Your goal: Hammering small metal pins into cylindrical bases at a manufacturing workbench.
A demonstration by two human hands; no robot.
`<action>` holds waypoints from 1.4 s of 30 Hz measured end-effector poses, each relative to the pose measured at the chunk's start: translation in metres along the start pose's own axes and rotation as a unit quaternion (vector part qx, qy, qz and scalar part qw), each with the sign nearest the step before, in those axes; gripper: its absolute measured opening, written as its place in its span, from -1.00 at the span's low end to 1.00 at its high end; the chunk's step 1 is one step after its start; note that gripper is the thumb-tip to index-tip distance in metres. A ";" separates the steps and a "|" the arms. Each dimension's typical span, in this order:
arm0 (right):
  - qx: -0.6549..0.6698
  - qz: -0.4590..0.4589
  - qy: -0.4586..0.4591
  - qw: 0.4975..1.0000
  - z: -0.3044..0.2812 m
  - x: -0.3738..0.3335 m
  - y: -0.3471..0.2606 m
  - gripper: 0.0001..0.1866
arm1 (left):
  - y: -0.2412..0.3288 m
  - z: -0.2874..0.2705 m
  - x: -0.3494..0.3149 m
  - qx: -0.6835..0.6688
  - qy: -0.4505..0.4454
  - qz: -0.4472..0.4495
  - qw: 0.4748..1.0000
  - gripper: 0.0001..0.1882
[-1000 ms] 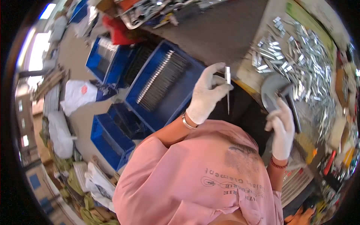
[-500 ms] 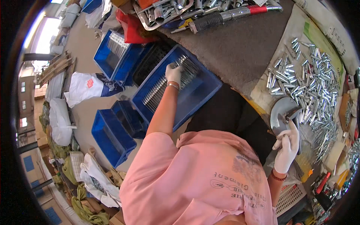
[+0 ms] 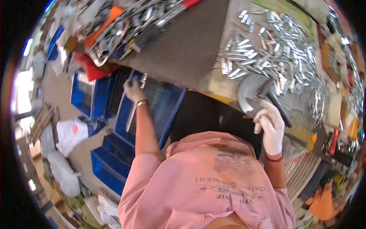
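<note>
My left hand point(image 3: 134, 90), in a white glove, is over the far-left part of a blue plastic tray point(image 3: 173, 108). Motion smears its fingers, so what they hold, if anything, is unclear. Rows of slim silvery metal pieces point(image 3: 155, 92) lie in this tray. My right hand point(image 3: 270, 128), also gloved in white, is at the near edge of a grey round metal dish-like part point(image 3: 246, 89) with a dark piece on it. Its fingers are bent but apart, with the index reaching toward that dark piece; no held object shows.
Beyond the dish, many shiny short metal tubes point(image 3: 274, 45) are spread on the bench. Metal tools and tubes point(image 3: 148, 17) pile up at the far left of the brown work surface point(image 3: 183, 49). More blue bins point(image 3: 106, 168) and a white bag point(image 3: 70, 133) stand on the floor.
The whole view has turned, shifting the bench and trays leftward. My left hand has moved from the tray's middle toward its far-left edge. My right hand stays beside the grey dish, its fingers slightly repositioned.
</note>
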State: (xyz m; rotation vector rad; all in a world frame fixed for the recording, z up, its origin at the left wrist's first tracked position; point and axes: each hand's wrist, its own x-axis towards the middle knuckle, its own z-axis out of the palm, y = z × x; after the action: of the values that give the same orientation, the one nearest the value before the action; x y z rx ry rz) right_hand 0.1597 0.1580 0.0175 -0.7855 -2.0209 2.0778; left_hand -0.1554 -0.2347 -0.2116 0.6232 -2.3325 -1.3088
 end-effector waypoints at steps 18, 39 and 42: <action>-0.064 -0.058 0.017 0.996 -0.048 -0.032 -0.034 -0.75 | 0.292 -0.016 -0.170 -0.012 -0.397 0.521 0.756 -0.87; -0.498 -0.042 0.389 0.774 -0.210 0.062 0.006 -0.84 | 0.332 -0.042 -0.222 -0.036 -0.509 0.618 0.598 -0.72; -0.373 -0.208 0.398 0.812 -0.189 0.043 -0.003 -0.90 | 0.323 -0.032 -0.228 -0.016 -0.519 0.639 0.567 -0.82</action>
State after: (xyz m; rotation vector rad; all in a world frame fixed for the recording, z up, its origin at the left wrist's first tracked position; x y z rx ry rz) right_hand 0.2079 0.3459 0.0158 -0.9574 -2.1279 0.4914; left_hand -0.0104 0.0194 0.0566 -2.0737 -2.2546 -0.8529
